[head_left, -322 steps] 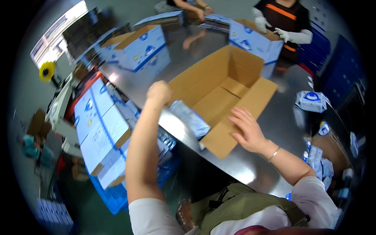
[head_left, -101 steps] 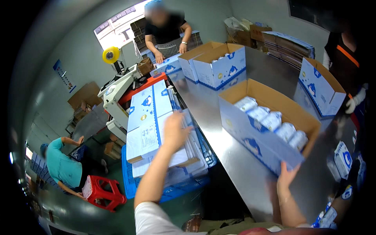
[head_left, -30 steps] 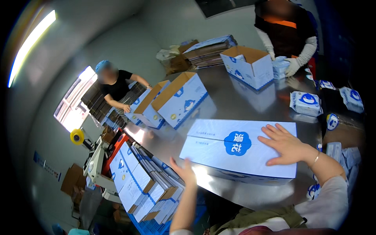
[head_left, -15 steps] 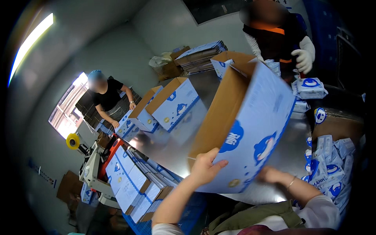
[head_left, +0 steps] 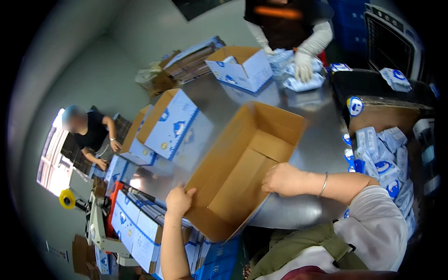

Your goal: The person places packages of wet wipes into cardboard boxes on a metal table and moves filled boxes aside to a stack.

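An open cardboard box [head_left: 235, 179], brown inside and pale blue outside, stands in front of me on the metal table [head_left: 308, 205], its opening facing up toward me. My left hand [head_left: 180, 201] grips its near left wall, thumb over the rim. At the near right rim, my right hand [head_left: 283, 179] is closed with its fingers curled over the edge. The box's interior shows bare brown flaps at the bottom, with nothing lying in it. Its printed outer sides are mostly hidden from here.
Several flattened cartons [head_left: 135, 228] stand at the left beside a tape machine [head_left: 100, 228]. Open boxes [head_left: 170, 123] line the far left near one co-worker [head_left: 93, 133]. Another co-worker's gloved hand [head_left: 303, 67] touches white-blue packs beside a box [head_left: 240, 70]. More packs [head_left: 385, 163] fill a bin at right.
The box has come down from a raised, tilted position and turned so its inside faces me. My right hand has moved from its underside to the rim. The far co-worker's hand has lowered onto packs.
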Available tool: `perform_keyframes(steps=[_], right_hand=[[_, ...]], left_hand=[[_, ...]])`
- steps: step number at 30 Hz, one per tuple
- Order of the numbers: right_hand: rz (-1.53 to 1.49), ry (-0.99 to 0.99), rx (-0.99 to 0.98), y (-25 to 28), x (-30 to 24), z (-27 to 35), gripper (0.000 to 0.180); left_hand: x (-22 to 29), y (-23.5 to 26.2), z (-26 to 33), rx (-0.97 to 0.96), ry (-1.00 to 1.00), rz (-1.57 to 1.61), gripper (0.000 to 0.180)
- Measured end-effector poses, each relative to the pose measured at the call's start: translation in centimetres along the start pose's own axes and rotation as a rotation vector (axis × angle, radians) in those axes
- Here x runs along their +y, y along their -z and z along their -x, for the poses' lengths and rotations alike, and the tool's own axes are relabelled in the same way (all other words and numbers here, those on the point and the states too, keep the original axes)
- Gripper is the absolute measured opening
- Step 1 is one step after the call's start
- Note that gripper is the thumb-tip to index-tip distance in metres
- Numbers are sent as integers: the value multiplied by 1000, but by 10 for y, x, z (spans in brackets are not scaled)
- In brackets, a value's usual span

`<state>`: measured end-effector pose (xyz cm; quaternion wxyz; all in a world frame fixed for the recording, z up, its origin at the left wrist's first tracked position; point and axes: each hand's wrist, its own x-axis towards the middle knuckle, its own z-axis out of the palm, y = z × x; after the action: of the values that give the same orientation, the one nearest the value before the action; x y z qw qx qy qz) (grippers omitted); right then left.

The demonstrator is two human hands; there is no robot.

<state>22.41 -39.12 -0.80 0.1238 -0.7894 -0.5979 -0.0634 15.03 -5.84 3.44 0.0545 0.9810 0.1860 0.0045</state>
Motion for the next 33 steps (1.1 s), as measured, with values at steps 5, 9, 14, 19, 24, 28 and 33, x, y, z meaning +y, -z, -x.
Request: perform_keyframes(steps=[5,9,14,19,24,28,33], right_hand=[[98,-223,325,-115,13,48,65],[-177,-487,207,-164,-4,4,87],[-131,-369,260,-166,32,-38,94],[-267,-282,340,-166,48,-14,95],[-121,-281,394,-111,95,19,79],[440,-533,429,-34,218,52,59],[510,-1161,38,-23,346,126,75]], left_hand=[[-19,-22,-17,4,95,111,32],[-25,-30,-34,62,75,165,29],[-77,-39,-59,116,98,190,27],[-65,-36,-54,175,85,260,25],[-71,-36,-52,163,142,251,25],[-63,-33,-50,170,123,280,26],[-53,-34,-55,138,162,281,29]])
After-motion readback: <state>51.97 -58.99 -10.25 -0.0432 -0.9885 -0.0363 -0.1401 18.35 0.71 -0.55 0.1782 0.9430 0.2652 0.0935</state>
